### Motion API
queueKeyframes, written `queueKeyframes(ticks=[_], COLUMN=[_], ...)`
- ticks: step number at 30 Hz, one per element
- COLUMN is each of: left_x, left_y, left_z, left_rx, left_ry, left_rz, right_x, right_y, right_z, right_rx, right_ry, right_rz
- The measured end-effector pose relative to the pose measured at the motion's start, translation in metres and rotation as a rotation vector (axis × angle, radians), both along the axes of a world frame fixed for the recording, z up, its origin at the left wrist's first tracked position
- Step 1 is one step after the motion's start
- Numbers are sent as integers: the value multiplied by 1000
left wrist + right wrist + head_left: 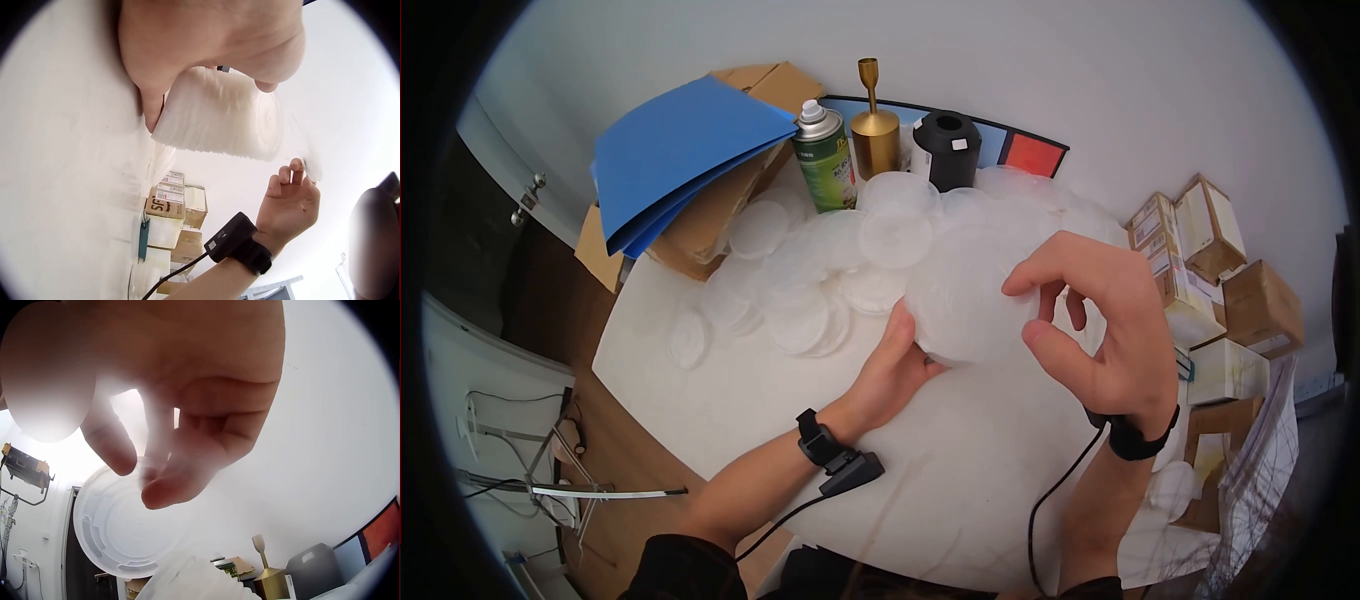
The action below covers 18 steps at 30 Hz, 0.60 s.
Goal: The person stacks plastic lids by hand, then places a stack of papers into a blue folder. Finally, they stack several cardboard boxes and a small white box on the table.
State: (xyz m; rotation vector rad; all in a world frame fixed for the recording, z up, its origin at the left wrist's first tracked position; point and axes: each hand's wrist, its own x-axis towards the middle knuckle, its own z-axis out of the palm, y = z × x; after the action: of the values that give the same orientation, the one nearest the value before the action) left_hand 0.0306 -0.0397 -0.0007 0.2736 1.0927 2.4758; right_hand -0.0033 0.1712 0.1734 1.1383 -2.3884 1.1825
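My left hand point(885, 375) grips a thick stack of translucent round plastic lids point(212, 119) just over the white table. In the left wrist view its fingers curl round the stack, whose many thin rims show side by side. My right hand point(1115, 310) is raised at the stack's right side, thumb and fingertips close together. Between them, by its edge, it pinches a single clear lid point(125, 531), tilted and apart from the stack in the right wrist view. More loose lids point(800, 320) lie in overlapping piles on the table beyond my left hand.
Behind the piles stand a green spray can point(825, 165), a brass candlestick point(876, 140) and a black cylindrical container point(947, 155). Blue sheets point(685, 150) lie over a cardboard box point(700, 225) at the back left. Cardboard boxes point(1260, 310) are stacked to the right.
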Motion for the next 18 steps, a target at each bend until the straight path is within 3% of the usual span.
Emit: queueKeyframes(ticks=[10, 18], left_x=[1, 3], left_y=[-2, 1], left_z=[-11, 1], left_rx=[-19, 36], left_ry=[14, -36], left_rz=[-5, 17], right_x=[4, 3], right_y=[-26, -33], right_z=[-18, -30], right_rx=[244, 273], right_ry=[37, 161], right_rz=[-91, -125])
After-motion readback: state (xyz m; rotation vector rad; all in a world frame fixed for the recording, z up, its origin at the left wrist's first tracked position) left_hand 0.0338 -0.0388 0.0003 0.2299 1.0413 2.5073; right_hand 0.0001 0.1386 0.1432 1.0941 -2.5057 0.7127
